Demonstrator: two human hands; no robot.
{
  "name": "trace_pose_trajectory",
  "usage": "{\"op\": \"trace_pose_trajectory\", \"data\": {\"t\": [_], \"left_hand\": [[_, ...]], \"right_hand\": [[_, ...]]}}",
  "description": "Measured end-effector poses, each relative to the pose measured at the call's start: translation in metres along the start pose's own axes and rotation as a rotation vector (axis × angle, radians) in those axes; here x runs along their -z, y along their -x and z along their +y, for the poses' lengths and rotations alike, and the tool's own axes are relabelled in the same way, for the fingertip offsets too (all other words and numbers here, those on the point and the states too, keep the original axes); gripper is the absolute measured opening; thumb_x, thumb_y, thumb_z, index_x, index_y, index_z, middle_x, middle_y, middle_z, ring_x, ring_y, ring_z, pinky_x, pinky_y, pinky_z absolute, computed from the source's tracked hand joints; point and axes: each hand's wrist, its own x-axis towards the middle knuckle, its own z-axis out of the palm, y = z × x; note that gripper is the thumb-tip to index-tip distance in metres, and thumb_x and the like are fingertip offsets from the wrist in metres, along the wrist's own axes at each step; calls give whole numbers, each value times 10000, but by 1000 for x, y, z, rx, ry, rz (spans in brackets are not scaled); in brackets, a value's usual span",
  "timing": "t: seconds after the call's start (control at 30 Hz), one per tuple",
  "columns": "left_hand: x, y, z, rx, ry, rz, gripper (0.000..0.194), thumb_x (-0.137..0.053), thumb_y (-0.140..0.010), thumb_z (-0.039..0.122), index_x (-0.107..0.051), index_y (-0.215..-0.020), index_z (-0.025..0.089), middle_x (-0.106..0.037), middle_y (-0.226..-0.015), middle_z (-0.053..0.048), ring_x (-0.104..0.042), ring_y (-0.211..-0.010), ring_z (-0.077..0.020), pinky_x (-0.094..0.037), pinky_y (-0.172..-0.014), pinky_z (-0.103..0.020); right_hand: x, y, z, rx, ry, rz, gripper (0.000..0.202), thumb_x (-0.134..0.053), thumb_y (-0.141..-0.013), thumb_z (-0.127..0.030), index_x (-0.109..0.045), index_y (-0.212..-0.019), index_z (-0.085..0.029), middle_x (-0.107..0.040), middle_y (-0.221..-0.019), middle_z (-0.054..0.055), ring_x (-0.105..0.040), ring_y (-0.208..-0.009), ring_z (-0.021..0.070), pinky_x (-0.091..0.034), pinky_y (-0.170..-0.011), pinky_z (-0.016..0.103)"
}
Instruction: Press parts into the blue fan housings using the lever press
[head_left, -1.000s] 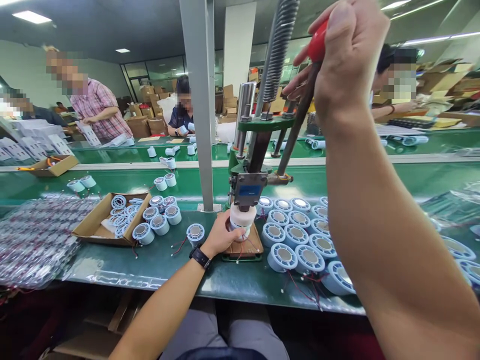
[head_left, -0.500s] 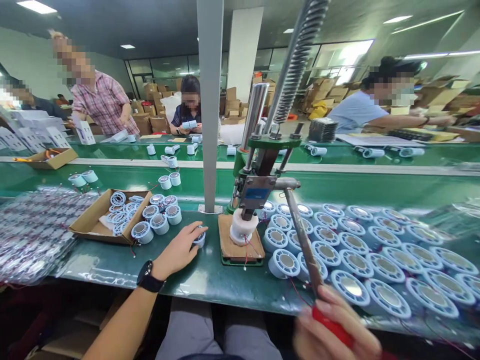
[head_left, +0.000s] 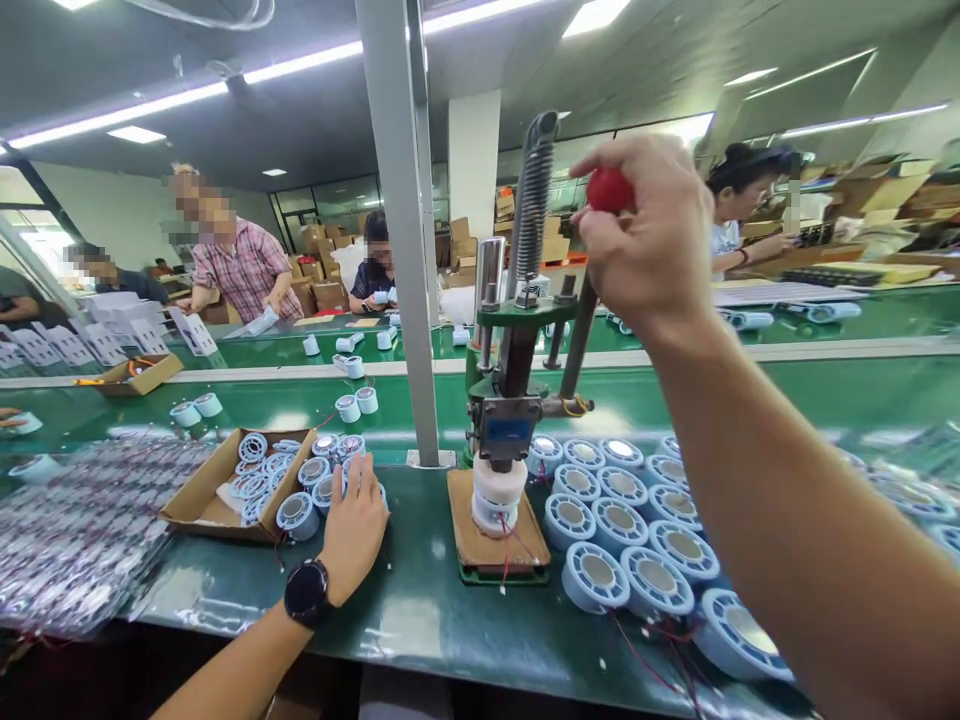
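My right hand (head_left: 652, 220) is wrapped round the red knob (head_left: 610, 189) of the press lever, which points up. The hand press (head_left: 508, 400) stands at the middle, with a white block (head_left: 500, 482) over a white round part (head_left: 493, 515) on its brown base pad (head_left: 465, 535). My left hand (head_left: 358, 530) lies over the right edge of a group of light-blue round housings (head_left: 296, 515); one housing is partly hidden beneath its fingers. More blue housings with silver centres (head_left: 598, 575) stand in rows right of the press.
A cardboard box (head_left: 217, 525) of blue rings sits at the left, beside a pile of bagged wired parts (head_left: 90, 520). A grey post (head_left: 397, 230) rises behind the bench. Several people work across the green line, and a small box (head_left: 142, 375) stands there.
My right hand has raised the lever from low at the bench front to upright. My left hand has moved left with a housing toward the group. The view has shifted upward.
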Motion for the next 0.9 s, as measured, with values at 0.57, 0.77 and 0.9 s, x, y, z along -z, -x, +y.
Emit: {"op": "trace_pose_trajectory", "data": {"t": [0.57,0.77,0.9], "left_hand": [[-40,-223,-91,34,143,-481,631,-677,-910,306,-404,-1471,218,-453,-1484,-149,-562,-1236,-318,-534,-976,-528],[-32,-230,-82,34,144,-499,420,-603,-963,362,-528,-1331,173,-613,-1237,-102,-645,-1033,-226,-570,-890,-438],[14,-198,-82,72,95,-413,500,-471,-993,314,-369,-1464,180,-581,-1237,-179,-663,-1038,-303,-537,-876,-457]], "right_hand": [[-113,320,47,-466,-98,-71,734,-643,-845,-441,-361,-1451,-139,-629,-1245,167,-662,-1134,266,-570,-949,401],[-108,318,46,-413,-112,-84,711,-641,-855,-431,-374,-1443,-134,-626,-1247,169,-652,-1154,261,-556,-976,400],[-108,321,45,-451,-166,-84,708,-629,-875,-430,-358,-1457,-134,-593,-1299,177,-623,-1199,257,-521,-1030,413]]}}
